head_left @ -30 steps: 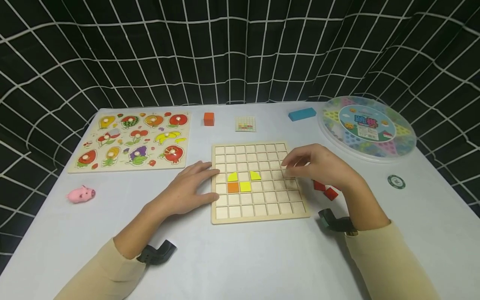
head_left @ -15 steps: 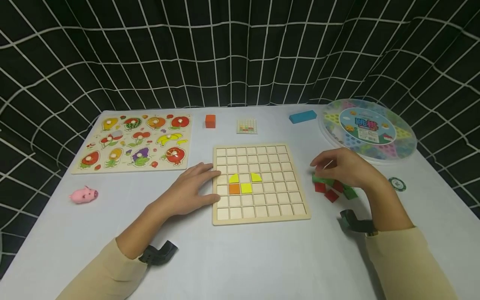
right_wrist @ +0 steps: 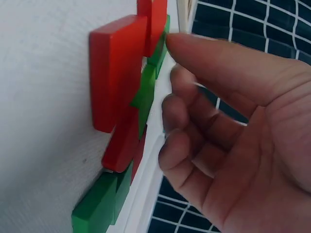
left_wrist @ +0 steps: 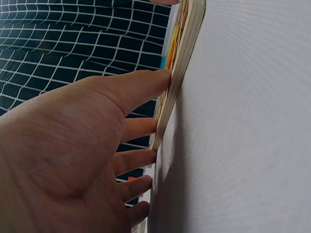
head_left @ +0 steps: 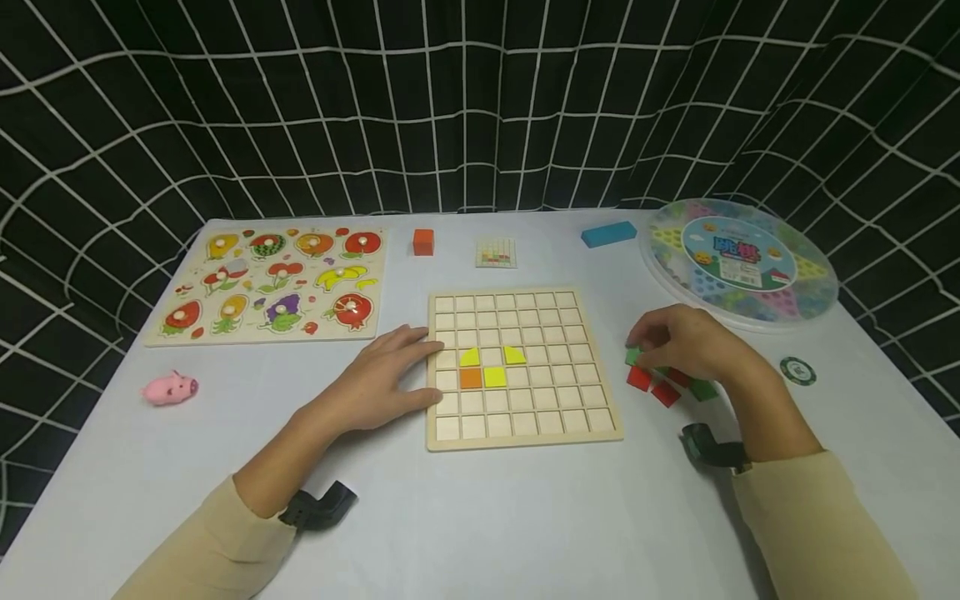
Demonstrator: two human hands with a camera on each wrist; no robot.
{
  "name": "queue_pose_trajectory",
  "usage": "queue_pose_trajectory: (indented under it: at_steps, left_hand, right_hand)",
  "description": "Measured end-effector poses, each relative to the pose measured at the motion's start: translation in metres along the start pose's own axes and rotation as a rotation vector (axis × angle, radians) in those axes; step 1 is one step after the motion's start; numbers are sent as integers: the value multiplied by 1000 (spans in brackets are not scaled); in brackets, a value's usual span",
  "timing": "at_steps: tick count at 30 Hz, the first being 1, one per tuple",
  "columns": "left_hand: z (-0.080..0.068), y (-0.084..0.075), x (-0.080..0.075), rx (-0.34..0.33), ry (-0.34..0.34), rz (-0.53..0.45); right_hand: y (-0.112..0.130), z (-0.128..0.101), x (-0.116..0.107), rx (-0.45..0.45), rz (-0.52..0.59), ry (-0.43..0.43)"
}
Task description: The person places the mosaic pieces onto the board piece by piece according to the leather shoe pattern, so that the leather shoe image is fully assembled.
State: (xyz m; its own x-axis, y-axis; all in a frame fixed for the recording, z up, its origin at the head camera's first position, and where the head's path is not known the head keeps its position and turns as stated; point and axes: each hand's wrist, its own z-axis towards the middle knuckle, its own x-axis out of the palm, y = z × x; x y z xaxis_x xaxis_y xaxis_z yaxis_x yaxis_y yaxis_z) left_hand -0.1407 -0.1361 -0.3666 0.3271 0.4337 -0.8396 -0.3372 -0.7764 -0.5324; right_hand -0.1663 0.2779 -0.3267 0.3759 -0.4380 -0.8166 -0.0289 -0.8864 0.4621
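Note:
A wooden grid board (head_left: pixel 525 443) lies mid-table, holding an orange square tile (head_left: pixel 471 378), a yellow square tile (head_left: pixel 495 377) and two yellow round-edged tiles (head_left: pixel 514 356). My left hand (head_left: pixel 378 379) rests against the board's left edge, thumb and fingers spread; the left wrist view shows its thumb (left_wrist: pixel 146 85) on the board's side. To the right of the board, my right hand (head_left: pixel 686 342) pinches a green tile (head_left: pixel 633 356) at the pile with thumb and index finger. Red tiles (right_wrist: pixel 116 73) and other green tiles (right_wrist: pixel 99 204) lie beneath it, partly hidden by the hand.
Behind the board are a small pattern card (head_left: pixel 496 252), an orange block (head_left: pixel 423 242) and a blue block (head_left: pixel 608 234). A fruit puzzle (head_left: pixel 315 287) and pink pig (head_left: pixel 170 389) lie left. A round game box (head_left: pixel 806 292) and poker chip (head_left: pixel 797 371) lie right.
My right hand has moved from over the board's right edge to the red and green tiles and lowered its fingertips onto a green one. The left hand has stayed on the board's edge.

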Motion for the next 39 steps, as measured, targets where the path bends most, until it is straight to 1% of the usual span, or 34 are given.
queue_pose_trajectory:
  at_steps: [3, 9, 13, 20, 30, 35, 39]
  left_hand:
    - [0, 0, 0, -1, 0, 4]
    - [1, 0, 1, 5, 3, 5]
    - [1, 0, 0, 5, -3, 4]
    - [0, 0, -1, 11, -7, 5]
    - [1, 0, 0, 10, -6, 6]
    - [1, 1, 1, 9, -3, 7]
    - [1, 0, 1, 9, -3, 4]
  right_hand:
    - [1, 0, 1, -11, -2, -6]
    - [-2, -2, 1, 6, -25, 7]
    - [0, -1, 1, 8, -22, 18]
    - [4, -1, 2, -27, -17, 15]
    - [6, -2, 3, 10, -30, 36]
    - [8, -2, 5, -15, -34, 32]
    - [9, -2, 4, -13, -41, 33]
